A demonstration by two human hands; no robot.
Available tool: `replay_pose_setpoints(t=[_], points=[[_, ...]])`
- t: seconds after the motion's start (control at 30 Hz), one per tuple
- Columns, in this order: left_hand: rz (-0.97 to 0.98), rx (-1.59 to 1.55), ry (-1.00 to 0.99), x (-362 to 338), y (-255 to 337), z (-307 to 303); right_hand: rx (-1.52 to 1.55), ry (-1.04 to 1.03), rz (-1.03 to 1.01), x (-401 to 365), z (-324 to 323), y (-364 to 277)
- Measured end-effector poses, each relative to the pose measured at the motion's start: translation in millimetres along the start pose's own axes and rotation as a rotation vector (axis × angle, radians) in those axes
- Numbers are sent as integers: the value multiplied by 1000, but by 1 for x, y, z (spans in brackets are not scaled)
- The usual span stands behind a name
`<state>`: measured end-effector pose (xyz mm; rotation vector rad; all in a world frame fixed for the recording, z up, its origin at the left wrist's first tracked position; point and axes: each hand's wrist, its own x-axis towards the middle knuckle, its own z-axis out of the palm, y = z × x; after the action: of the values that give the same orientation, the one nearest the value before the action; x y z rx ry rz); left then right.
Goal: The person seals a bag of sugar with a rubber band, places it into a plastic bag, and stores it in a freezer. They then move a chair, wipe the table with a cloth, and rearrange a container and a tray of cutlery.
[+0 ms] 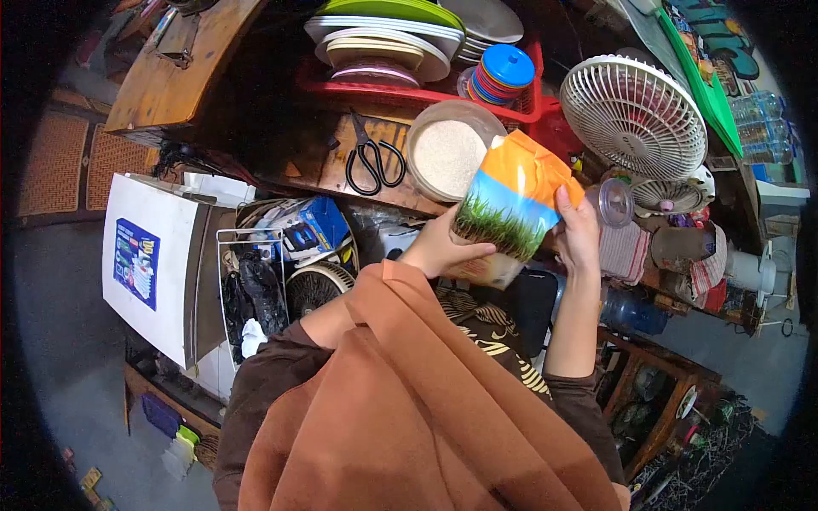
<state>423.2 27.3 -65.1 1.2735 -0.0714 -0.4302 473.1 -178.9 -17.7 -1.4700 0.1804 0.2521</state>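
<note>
I hold an orange, blue and green printed bag (511,200) in both hands, tilted with its top toward a round clear container (449,152) full of pale grain on the wooden counter. My left hand (441,249) grips the bag's lower end from underneath. My right hand (577,230) clasps its right side. Black scissors (372,160) lie on the counter just left of the container. A clear lid (615,201) rests to the right of the bag.
A red rack (443,89) holds stacked plates and coloured lids behind the container. A white fan (635,115) stands at the right, with water bottles (758,128) beyond. A white appliance (158,264) and a wire basket (251,289) sit at the left.
</note>
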Motion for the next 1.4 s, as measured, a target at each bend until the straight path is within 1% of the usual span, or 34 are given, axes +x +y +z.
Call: replay_pose_setpoints(t=[0.03, 0.1, 0.13, 0.27, 0.33, 0.47, 0.53, 0.57, 0.63, 0.67, 0.7, 0.77, 0.8, 0.83, 0.9, 0.93, 0.97, 1.03, 1.07, 1.1, 1.13, 1.17, 1.2, 1.23, 1.27, 1.33, 1.37, 1.4], points=[[1, 2, 1, -1, 1, -4, 2, -2, -1, 1, -1, 8], [39, 233, 6, -1, 1, -11, 212, -76, -19, 3, -3, 20], [52, 274, 2, 0, 2, -14, 251, -109, -22, 3, -2, 22], [31, 344, 9, -4, 8, -12, 246, -91, 15, 5, -6, 31], [14, 373, 70, -7, 12, -9, 355, -178, -51, 4, -2, 31], [-34, 369, 65, -11, 15, -9, 387, -182, -84, 1, -1, 35], [-95, 516, 89, -16, 18, -10, 375, -179, -79, -1, -5, 42], [-95, 520, 87, -19, 20, -10, 378, -178, -80, -3, -6, 42], [-141, 574, 122, -27, 26, -13, 281, -197, -27, -9, -8, 44], [-79, 498, 109, -31, 17, -21, 249, -139, -6, -13, -1, 41], [-79, 503, 108, -38, 14, -26, 253, -139, -7, -14, 0, 43], [-107, 533, 133, -53, 12, -33, -81, -235, -20, -15, 1, 44], [-164, 548, 149, -61, 13, -34, -125, -278, -6, -18, 3, 41], [-164, 553, 150, -69, 5, -35, -121, -279, -8, -17, 2, 41], [-87, 213, 289, -83, -16, -38, -817, -153, -588, -17, 0, 40], [-84, 354, 330, -91, -10, -40, -953, -56, -645, -19, -1, 43], [-85, 356, 331, -99, -18, -47, -951, -56, -646, -19, -3, 48], [-184, -23, 459, -111, -41, -62, -1431, 95, -696, -17, -7, 66], [-184, -22, 466, -115, -35, -61, -1441, 35, -630, -14, -18, 90], [-81, 151, 481, -119, -23, -58, -1438, 26, -634, -12, -28, 107], [22, 325, 494, -123, -17, -55, -1447, 29, -731, -10, -38, 121], [20, 326, 505, -127, -20, -54, -1453, 31, -829, -10, -44, 126], [48, 267, 592, -131, -27, -54, -1372, 43, -902, -11, -51, 128], [77, 208, 677, -134, -33, -55, -1366, 35, -905, -14, -49, 124], [76, 209, 684, -138, -40, -58, -1284, 95, -955, -19, -46, 113], [-5, 210, 685, -142, -49, -67, -1164, 248, -1023, -25, -39, 90], [-6, 206, 691, -142, -47, -66, -1065, 309, -1091, -26, -39, 79], [45, 248, 700, -141, -41, -65, -916, 482, -1041, -27, -35, 73]])
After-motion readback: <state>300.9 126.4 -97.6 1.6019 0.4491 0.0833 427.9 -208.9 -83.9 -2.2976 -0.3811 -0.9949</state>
